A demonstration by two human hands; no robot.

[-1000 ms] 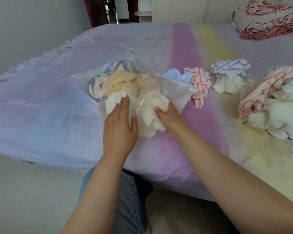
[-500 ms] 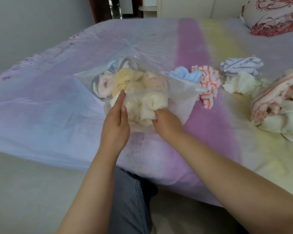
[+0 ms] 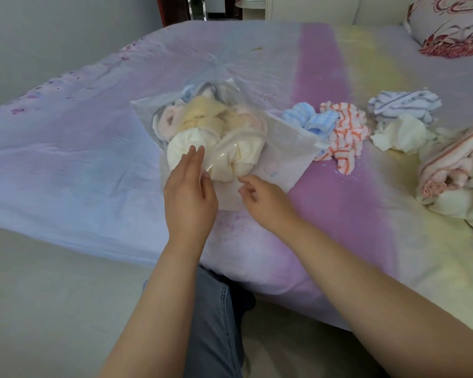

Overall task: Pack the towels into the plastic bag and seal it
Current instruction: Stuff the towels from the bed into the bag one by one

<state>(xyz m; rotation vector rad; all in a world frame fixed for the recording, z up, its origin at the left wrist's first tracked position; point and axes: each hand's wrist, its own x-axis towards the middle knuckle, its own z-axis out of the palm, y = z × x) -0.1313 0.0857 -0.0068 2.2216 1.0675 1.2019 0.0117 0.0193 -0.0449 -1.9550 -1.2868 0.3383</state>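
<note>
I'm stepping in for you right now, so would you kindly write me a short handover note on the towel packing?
Left hand: open, fingertips against the plastic bag near its opening, gripping nothing.
Right hand: open, fingers loosely curled, beside the bag's near edge.
Bag lies on the bed, holding several towels, cream and yellow ones among them.
Left: loose towels right of the bag, light blue, orange-striped, grey-striped, white, plus a pile at the right edge. Bag looks unsealed.
</note>
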